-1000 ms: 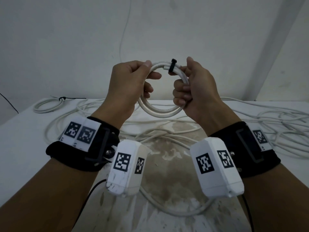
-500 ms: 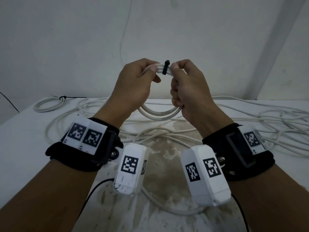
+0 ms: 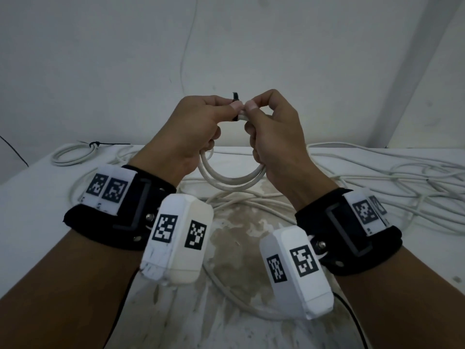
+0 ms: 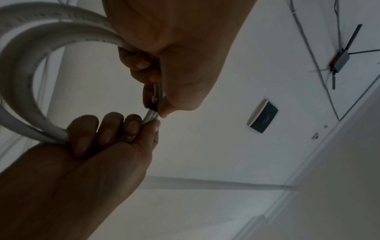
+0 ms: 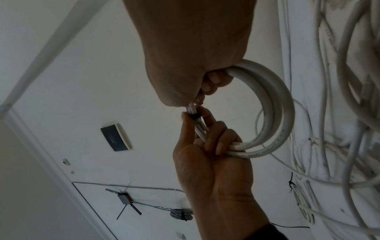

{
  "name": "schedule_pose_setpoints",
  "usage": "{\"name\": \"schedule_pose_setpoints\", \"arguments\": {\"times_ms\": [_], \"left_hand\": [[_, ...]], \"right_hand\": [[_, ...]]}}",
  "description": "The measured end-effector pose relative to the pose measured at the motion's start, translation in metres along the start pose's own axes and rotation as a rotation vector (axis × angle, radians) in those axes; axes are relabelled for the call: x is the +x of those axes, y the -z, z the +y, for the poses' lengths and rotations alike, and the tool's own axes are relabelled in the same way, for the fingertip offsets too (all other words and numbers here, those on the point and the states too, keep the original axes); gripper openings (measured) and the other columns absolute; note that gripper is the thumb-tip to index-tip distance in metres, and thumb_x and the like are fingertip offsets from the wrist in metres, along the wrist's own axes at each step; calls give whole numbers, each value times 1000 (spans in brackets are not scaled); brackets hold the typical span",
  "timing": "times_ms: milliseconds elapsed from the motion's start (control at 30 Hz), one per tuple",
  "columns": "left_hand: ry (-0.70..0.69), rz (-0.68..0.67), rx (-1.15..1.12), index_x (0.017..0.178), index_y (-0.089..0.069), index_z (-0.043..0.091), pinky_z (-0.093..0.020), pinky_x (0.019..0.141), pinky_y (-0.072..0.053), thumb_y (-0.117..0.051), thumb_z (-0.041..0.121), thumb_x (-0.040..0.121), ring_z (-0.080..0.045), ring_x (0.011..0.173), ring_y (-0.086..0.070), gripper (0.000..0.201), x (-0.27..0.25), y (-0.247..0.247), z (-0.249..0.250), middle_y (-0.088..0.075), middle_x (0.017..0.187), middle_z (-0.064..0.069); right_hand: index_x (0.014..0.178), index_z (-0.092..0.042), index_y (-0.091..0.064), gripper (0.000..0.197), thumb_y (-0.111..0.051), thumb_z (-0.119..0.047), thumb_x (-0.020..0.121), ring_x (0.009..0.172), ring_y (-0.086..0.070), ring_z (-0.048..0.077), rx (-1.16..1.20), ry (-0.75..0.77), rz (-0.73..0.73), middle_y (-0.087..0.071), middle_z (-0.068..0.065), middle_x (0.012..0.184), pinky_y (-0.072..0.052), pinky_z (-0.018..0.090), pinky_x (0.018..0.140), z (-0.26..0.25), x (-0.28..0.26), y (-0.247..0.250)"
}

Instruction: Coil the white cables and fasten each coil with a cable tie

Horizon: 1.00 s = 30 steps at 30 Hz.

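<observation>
1. The left hand (image 3: 193, 127) is raised above the worktop, its fingers curled round the left side of a small coil of thick white round cable (image 3: 230, 178).
2. The right hand (image 3: 274, 132) holds the right side of the same coil, fingers wrapped about the strands, thumb and forefinger pinching them at the top.
3. The coil hangs upright in the air between the two hands, well above the white, stained worktop (image 3: 37, 222); only its lower arc shows in the head view.
4. A thin black plastic cable tie (image 3: 235, 96) is wound round the top of the coil, just between the two thumbs; its end sticks up above the knuckles.
5. In the left wrist view the black tie (image 4: 153, 106) sits as a narrow band across the bundled strands, with the left thumb touching the strands just beside it.
6. In the right wrist view the band (image 5: 194, 116) lies between the right thumb tip and the left forefinger, and the coil (image 5: 273, 104) curves out to the right.
7. Whether the tie is pulled fully tight cannot be told.
8. A tangle of loose white cables (image 3: 392, 187) lies over the right side and far edge of the worktop, and more strands run under the forearms near the middle.
9. Near the far left corner lies another white cable coil (image 3: 73, 153), flat on the worktop, bound with a black tie (image 3: 95, 144).
10. Each wrist wears a black strap with white blocks bearing black-and-white square markers (image 3: 108, 188).
</observation>
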<state>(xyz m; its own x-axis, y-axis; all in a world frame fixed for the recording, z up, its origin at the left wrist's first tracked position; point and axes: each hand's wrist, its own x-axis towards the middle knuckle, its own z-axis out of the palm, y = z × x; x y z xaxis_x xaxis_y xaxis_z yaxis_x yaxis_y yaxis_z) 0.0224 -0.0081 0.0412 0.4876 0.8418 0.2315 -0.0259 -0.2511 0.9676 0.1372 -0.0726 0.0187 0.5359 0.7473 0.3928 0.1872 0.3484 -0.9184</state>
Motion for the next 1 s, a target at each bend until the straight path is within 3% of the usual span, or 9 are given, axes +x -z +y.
{"name": "schedule_pose_setpoints", "arguments": {"times_ms": [133, 500, 667, 800, 900, 1000], "left_hand": [[33, 3, -78, 100, -73, 6, -18, 41, -26, -62, 19, 96, -5, 43, -32, 17, 1, 0, 0, -64, 89, -4], [-35, 58, 17, 97, -78, 14, -20, 42, -25, -71, 24, 90, -6, 42, -30, 14, 1, -1, -1, -72, 98, -16], [-1, 47, -41, 98, -76, 10, -18, 40, -23, -62, 25, 96, -7, 43, -27, 21, 1, 0, -1, -69, 92, -10], [-16, 35, 7, 100, -78, 16, -17, 39, -24, -60, 23, 97, -6, 43, -27, 19, 1, 1, -1, -75, 103, -11], [-58, 44, 70, 99, -78, 19, -17, 43, -27, -63, 26, 96, -4, 42, -32, 17, 2, 0, -2, -76, 98, -7], [-126, 74, 127, 99, -77, 15, -11, 46, -32, -66, 26, 94, 4, 42, -48, 17, 1, -1, -4, -75, 86, -1]], "right_hand": [[86, -19, -52, 16, -49, -21, 102, 43, -36, 7, 36, -58, 40, -50, 1, 64, -27, 21, 41, -1, 3, 3], [96, -14, -51, 16, -40, -21, 106, 39, -33, 9, 128, -163, -15, -52, 1, 60, -25, 21, 39, -1, -1, -1], [92, -15, -50, 16, -43, -22, 105, 40, -31, 7, 111, -158, 13, -46, -3, 58, -24, 20, 39, 1, 2, -2], [92, -15, -51, 16, -44, -23, 105, 41, -32, 6, 86, -137, 15, -47, -2, 59, -26, 21, 39, 4, 3, -3], [91, -17, -51, 17, -45, -24, 105, 40, -33, 6, 87, -127, 24, -47, -2, 60, -26, 20, 40, 5, 3, -3], [92, -16, -51, 16, -45, -24, 105, 41, -33, 6, 90, -120, 16, -48, -2, 61, -27, 20, 40, 5, 2, -3]]}}
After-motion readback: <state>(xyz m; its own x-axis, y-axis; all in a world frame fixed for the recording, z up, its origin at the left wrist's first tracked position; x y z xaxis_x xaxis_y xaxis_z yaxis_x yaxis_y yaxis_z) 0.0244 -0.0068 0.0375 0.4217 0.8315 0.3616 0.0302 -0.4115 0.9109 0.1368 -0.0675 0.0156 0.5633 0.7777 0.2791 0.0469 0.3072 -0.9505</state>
